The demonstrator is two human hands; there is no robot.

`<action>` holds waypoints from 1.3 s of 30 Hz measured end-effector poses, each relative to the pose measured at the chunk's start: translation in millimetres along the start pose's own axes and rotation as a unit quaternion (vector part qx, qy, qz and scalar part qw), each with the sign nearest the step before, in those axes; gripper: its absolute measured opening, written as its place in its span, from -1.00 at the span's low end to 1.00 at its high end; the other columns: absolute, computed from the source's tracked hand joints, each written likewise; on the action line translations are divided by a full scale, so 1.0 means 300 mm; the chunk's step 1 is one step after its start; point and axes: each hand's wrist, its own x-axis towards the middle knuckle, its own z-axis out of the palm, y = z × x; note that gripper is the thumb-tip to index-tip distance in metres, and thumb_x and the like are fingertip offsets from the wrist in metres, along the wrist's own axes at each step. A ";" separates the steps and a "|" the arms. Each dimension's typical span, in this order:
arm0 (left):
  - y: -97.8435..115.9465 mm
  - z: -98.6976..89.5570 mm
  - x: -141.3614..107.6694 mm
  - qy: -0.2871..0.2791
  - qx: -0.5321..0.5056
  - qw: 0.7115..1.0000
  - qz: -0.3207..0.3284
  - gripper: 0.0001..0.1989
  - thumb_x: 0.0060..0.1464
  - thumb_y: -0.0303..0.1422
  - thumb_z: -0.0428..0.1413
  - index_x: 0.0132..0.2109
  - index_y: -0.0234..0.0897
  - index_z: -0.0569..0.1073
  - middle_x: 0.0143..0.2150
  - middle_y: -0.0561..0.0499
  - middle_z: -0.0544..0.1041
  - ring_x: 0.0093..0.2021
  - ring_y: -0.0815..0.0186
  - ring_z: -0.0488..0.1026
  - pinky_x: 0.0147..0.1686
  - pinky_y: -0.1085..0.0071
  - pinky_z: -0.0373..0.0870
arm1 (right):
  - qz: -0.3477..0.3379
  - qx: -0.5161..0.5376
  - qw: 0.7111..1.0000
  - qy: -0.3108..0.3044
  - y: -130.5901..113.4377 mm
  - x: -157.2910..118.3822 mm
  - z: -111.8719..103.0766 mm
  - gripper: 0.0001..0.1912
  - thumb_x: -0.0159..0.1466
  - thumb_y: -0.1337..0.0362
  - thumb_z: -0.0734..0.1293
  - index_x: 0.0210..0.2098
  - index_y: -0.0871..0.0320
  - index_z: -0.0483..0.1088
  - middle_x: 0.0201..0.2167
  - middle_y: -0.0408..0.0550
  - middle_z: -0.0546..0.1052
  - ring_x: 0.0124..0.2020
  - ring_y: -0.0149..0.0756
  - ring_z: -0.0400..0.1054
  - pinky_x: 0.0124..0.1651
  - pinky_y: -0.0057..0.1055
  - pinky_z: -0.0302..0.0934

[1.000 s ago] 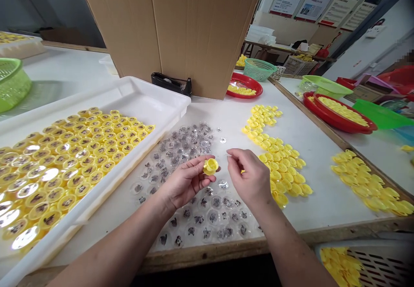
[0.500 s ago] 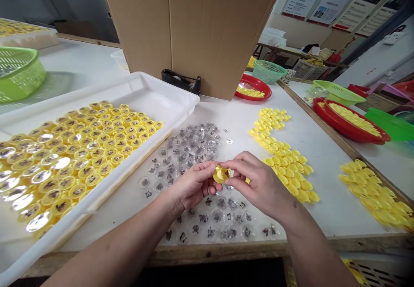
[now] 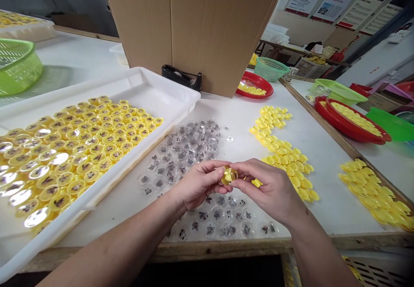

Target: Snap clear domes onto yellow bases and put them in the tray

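Between my two hands is a small round yellow plastic piece (image 3: 229, 175) with a clear disc on its right side. My left hand (image 3: 203, 182) pinches it from the left with thumb and fingers. From the right, the fingertips of my right hand (image 3: 263, 188) close on its rim. Beneath and behind the hands lie many clear round discs (image 3: 194, 142) printed with dark animal pictures. Loose yellow plastic pieces (image 3: 287, 162) are heaped just beyond my right hand. On the left, a white tray (image 3: 174, 95) holds rows of yellow pieces (image 3: 97, 138) topped with printed discs.
A tall cardboard box (image 3: 197, 32) stands at the back, with a black tape dispenser (image 3: 181, 78) at its foot. A red plate (image 3: 255, 84), a green basket (image 3: 17, 67) and stacked red trays (image 3: 352, 123) surround the work area. The table's wooden edge (image 3: 226, 249) runs in front.
Both hands have shifted slightly right with the yellow piece. It has turned, so its clear disc now faces more to the right. The view has tilted a little.
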 end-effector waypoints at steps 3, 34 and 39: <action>-0.004 0.002 0.001 0.008 0.001 1.000 0.005 -0.68 -0.10 -0.34 0.29 -0.14 -0.34 0.52 -0.34 -0.06 0.54 -0.45 0.40 0.50 -0.45 0.58 0.47 | 0.007 -0.018 1.000 0.004 0.001 -0.001 0.002 -0.80 0.19 0.38 0.35 -0.17 0.08 0.43 -0.35 -0.17 0.49 -0.35 -0.43 0.36 -0.30 -0.47 0.23; 0.024 0.030 -0.006 0.088 0.289 0.946 0.117 -0.67 -0.03 -0.20 0.17 -0.18 -0.36 0.44 -0.37 -0.07 0.46 -0.39 0.29 0.42 -0.35 0.36 0.36 | 0.094 0.092 0.986 0.106 0.090 -0.026 0.129 -0.75 0.20 0.16 0.32 -0.14 0.08 0.37 -0.31 -0.07 0.47 -0.35 -0.31 0.41 -0.30 -0.44 0.36; 0.039 0.031 -0.009 0.148 0.416 0.888 0.125 -0.84 -0.08 -0.37 0.14 -0.28 -0.28 0.43 -0.41 -0.04 0.48 -0.43 0.28 0.40 -0.44 0.40 0.28 | 0.193 0.271 0.942 0.030 0.119 -0.013 0.156 -0.72 0.16 0.07 0.33 -0.24 0.12 0.42 -0.32 -0.04 0.53 -0.25 -0.21 0.45 -0.22 -0.45 0.38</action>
